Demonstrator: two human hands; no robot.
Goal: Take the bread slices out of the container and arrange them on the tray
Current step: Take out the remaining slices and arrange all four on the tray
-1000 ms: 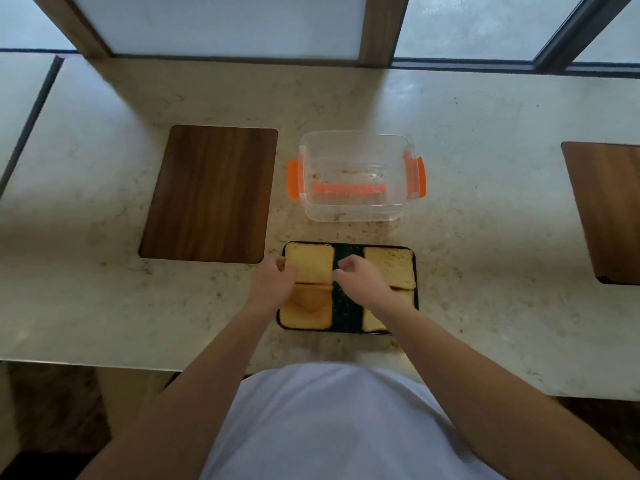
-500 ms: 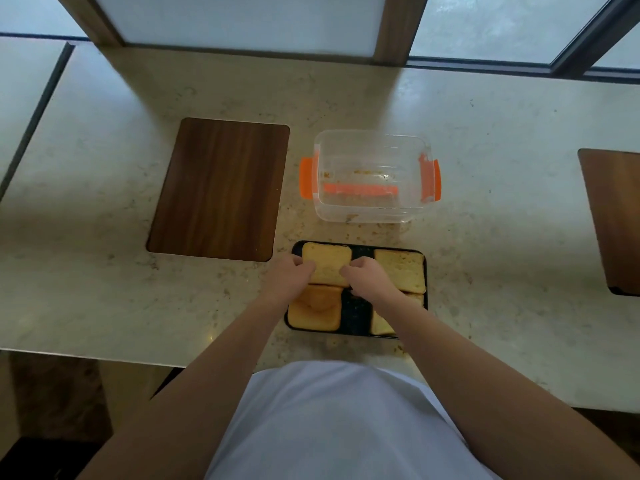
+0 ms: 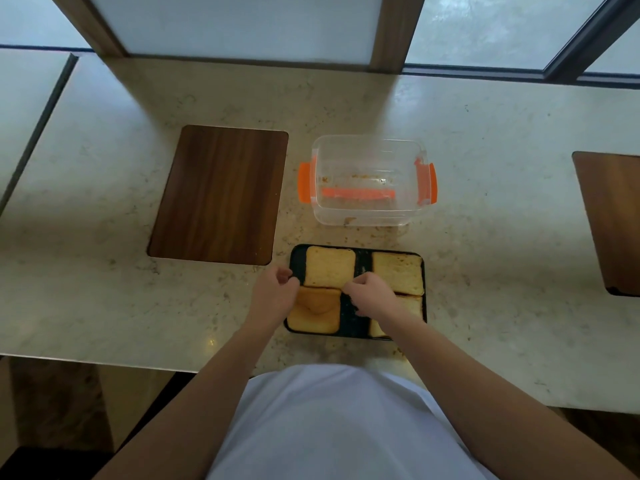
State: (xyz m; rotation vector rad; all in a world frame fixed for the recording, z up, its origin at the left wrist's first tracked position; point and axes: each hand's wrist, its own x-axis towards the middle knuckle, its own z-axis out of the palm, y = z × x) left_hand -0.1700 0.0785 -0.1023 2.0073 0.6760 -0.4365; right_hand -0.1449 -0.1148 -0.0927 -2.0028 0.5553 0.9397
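Observation:
A black tray [image 3: 349, 318] lies on the counter close to me, with several toasted bread slices on it. The far-left slice [image 3: 329, 266] lies flat, and so does the far-right slice [image 3: 398, 271]. The near-left slice [image 3: 315, 315] is partly under my left hand. My right wrist hides much of the near-right slice [image 3: 414, 304]. My left hand [image 3: 273, 292] is curled at the tray's left rim, just clear of the far-left slice. My right hand [image 3: 372, 296] pinches that slice's near right corner. Behind the tray stands the clear container [image 3: 367, 216] with orange clasps, holding only crumbs.
A dark wooden board [image 3: 221, 195] lies to the left of the container, and another [image 3: 613, 220] sits at the far right. The pale stone counter [image 3: 104, 271] ends just in front of my body. Window frames run along the back.
The far-left slice has settled flat at the tray's far-left corner. My left hand has come off it and drawn back to the tray's rim. My right hand stays at its corner.

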